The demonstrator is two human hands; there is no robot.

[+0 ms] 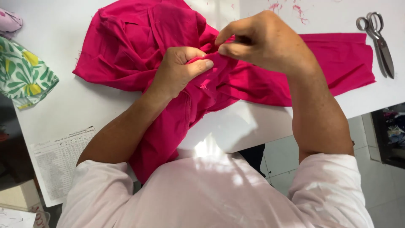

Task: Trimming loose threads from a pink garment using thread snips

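We look down on a white table [63,101] above a pale tiled floor. Our left hand [179,69] is clenched around a bunched fold of the pink fabric [130,46], and our right hand [263,40] pinches the same cloth just beside it. The fabric spreads across the table and hangs off its near edge. Scissors [379,40] lie far right, a leaf-print cloth [23,74] far left, a printed sheet [61,160] below.

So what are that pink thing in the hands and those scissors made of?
The pink cloth looks like a matte woven fabric, perhaps cotton: it creases softly and shows frayed threads. Both the left hand and right hand pinch it. The scissors look like bare metal, grey with a dull shine.
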